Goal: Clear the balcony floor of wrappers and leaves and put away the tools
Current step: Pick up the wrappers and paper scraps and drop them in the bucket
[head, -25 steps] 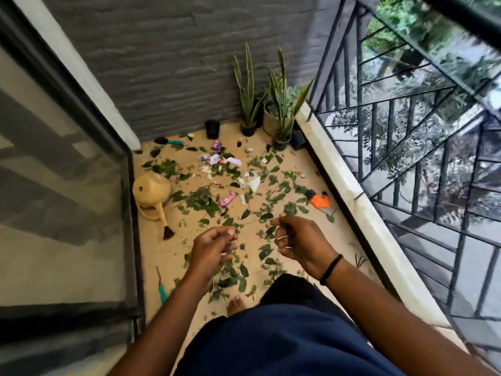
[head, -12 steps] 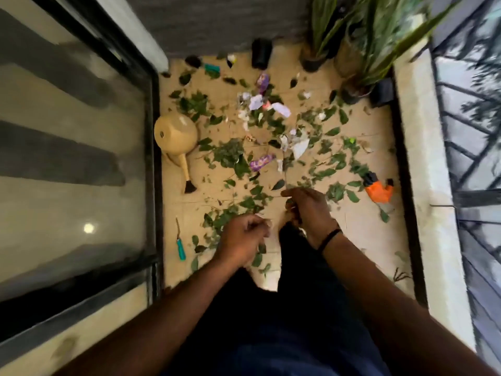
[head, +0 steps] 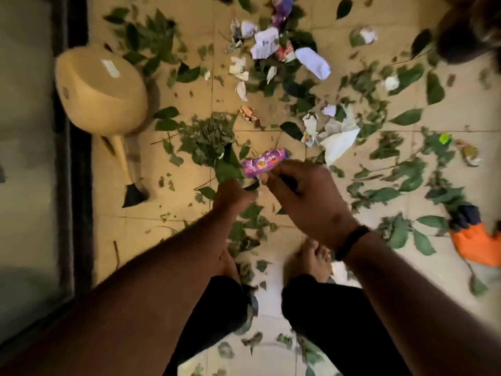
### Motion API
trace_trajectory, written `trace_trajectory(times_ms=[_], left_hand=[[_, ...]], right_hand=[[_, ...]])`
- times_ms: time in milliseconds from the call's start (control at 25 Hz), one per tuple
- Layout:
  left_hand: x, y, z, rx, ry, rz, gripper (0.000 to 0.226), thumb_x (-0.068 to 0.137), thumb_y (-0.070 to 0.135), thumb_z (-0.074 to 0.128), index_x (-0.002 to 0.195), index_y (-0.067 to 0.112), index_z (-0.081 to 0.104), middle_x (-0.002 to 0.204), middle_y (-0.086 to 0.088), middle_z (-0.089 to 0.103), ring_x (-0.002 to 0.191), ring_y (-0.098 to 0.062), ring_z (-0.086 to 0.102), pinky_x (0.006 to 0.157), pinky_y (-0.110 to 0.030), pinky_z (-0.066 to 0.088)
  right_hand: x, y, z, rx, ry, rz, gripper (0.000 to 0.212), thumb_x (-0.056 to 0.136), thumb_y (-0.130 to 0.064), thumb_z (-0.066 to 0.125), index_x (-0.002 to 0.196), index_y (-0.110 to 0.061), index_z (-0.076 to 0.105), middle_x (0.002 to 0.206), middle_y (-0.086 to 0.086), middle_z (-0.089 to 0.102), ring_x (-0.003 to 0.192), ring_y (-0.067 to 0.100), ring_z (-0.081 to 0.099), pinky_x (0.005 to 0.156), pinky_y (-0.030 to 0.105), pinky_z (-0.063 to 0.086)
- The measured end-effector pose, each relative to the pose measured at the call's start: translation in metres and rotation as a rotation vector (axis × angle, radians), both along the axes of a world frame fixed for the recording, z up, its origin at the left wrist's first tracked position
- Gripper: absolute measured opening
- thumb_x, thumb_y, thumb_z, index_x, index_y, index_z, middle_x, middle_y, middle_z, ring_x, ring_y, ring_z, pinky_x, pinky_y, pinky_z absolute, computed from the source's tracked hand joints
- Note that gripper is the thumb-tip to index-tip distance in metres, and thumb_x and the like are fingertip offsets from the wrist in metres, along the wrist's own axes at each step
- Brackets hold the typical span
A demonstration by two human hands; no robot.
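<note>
Floor: pale beige tiles (head: 187, 232), matte, grout lines visible; dark door frame with glass along the left edge. Bare feet and dark trouser legs at the near edge.

Right hand (head: 306, 202), black band at the wrist, back of hand up, fingers curled, pinching one end of a glossy pink-purple wrapper (head: 264, 162) held just above the tiles. Left hand (head: 231, 194) close beside it, fingers curled in; whether it holds anything cannot be told.

Green leaves (head: 208, 137) scattered all around. Orange tool (head: 477, 245) at right. Smooth tan watering can (head: 101, 89) on its side at left. Crumpled white paper (head: 336, 137) beyond; further wrappers (head: 282, 9) at the far edge.
</note>
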State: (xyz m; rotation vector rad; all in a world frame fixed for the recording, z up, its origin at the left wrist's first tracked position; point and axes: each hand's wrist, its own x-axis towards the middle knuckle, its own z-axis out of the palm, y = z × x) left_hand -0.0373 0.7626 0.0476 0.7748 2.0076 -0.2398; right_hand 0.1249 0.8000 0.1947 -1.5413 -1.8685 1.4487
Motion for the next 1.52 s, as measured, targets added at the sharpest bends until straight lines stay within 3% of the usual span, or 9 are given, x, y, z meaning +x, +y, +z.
trace_trajectory(times_ms=[80, 200, 360, 440, 560, 640, 800, 1120, 1520], left_hand=[[-0.002, 0.014, -0.07, -0.015, 0.1, 0.082, 0.058, 0.095, 0.038, 0.061, 0.139, 0.002, 0.049, 0.127, -0.021, 0.06, 0.113, -0.036, 0.06, 0.08, -0.038, 0.052], [0.003, 0.014, -0.145, -0.075, 0.354, -0.084, 0.08, 0.1, 0.031, 0.051, 0.154, -0.009, 0.007, 0.155, -0.043, 0.013, 0.143, -0.057, 0.019, 0.117, -0.059, 0.028], [-0.001, 0.003, -0.165, 0.012, 0.308, 0.049, 0.15, 0.044, 0.075, 0.084, 0.156, 0.003, 0.015, 0.158, -0.037, 0.011, 0.146, -0.053, 0.014, 0.115, -0.059, 0.031], [-0.001, 0.015, -0.162, 0.001, 0.28, 0.028, 0.154, 0.039, 0.076, 0.086, 0.156, 0.003, 0.016, 0.157, -0.039, 0.009, 0.146, -0.056, 0.011, 0.115, -0.06, 0.03], [-0.009, 0.026, -0.161, -0.07, 0.252, 0.046, 0.134, 0.046, 0.073, 0.085, 0.151, 0.007, 0.034, 0.152, -0.039, 0.029, 0.138, -0.058, 0.031, 0.107, -0.061, 0.04], [-0.023, 0.017, -0.156, 0.017, 0.313, 0.102, 0.098, 0.048, 0.077, 0.08, 0.124, 0.017, 0.062, 0.124, -0.021, 0.062, 0.11, -0.042, 0.061, 0.084, -0.051, 0.054], [-0.067, 0.015, -0.126, 0.28, 0.428, 0.238, 0.031, 0.091, 0.04, 0.068, 0.107, 0.014, 0.059, 0.1, -0.006, 0.06, 0.095, -0.025, 0.062, 0.067, -0.028, 0.043], [-0.072, 0.039, -0.145, 0.403, 0.388, 0.236, 0.014, 0.094, 0.02, 0.068, 0.106, 0.015, 0.071, 0.102, -0.004, 0.067, 0.092, -0.023, 0.063, 0.073, -0.03, 0.049], [-0.097, 0.075, -0.088, 0.57, 0.423, 0.216, 0.007, 0.093, 0.021, 0.067, 0.096, 0.023, 0.074, 0.102, -0.004, 0.073, 0.093, -0.027, 0.067, 0.073, -0.029, 0.049]], right_hand=[[-0.007, 0.029, -0.025, 0.055, -0.117, 0.25, 0.022, 0.099, -0.03, 0.055, 0.081, -0.021, 0.064, 0.065, -0.011, 0.053, 0.059, 0.005, 0.051, 0.057, 0.028, 0.042], [-0.015, 0.059, -0.054, 0.081, -0.417, 0.617, 0.022, 0.097, -0.044, 0.049, 0.094, -0.026, 0.061, 0.083, -0.006, 0.058, 0.077, 0.017, 0.058, 0.07, 0.035, 0.05], [-0.035, 0.1, -0.064, 0.118, -0.61, 0.858, 0.028, 0.099, -0.041, 0.052, 0.105, -0.015, 0.062, 0.105, 0.008, 0.063, 0.092, 0.026, 0.059, 0.081, 0.037, 0.049], [-0.045, 0.121, -0.059, 0.102, -0.622, 0.865, 0.034, 0.101, -0.035, 0.054, 0.096, -0.004, 0.066, 0.095, 0.014, 0.063, 0.079, 0.022, 0.057, 0.071, 0.028, 0.044], [-0.07, 0.131, -0.05, -0.032, -0.486, 0.78, 0.037, 0.103, -0.023, 0.053, 0.09, 0.008, 0.069, 0.065, 0.013, 0.047, 0.047, 0.007, 0.046, 0.044, 0.012, 0.033], [-0.08, 0.127, -0.049, 0.044, -0.509, 0.835, 0.039, 0.1, -0.033, 0.058, 0.075, -0.005, 0.071, 0.061, 0.005, 0.051, 0.053, 0.01, 0.046, 0.049, 0.019, 0.034], [-0.08, 0.123, -0.061, 0.032, -0.583, 0.941, 0.037, 0.098, -0.04, 0.06, 0.074, -0.014, 0.073, 0.063, -0.003, 0.057, 0.059, 0.011, 0.051, 0.053, 0.022, 0.033], [-0.074, 0.145, -0.067, 0.05, -0.502, 0.79, 0.038, 0.095, -0.048, 0.062, 0.074, -0.019, 0.076, 0.088, 0.018, 0.072, 0.088, 0.042, 0.068, 0.079, 0.042, 0.056], [-0.06, 0.163, -0.069, -0.058, -0.429, 0.634, 0.035, 0.098, -0.04, 0.061, 0.09, -0.009, 0.075, 0.066, 0.005, 0.052, 0.048, 0.018, 0.04, 0.048, 0.024, 0.037]])
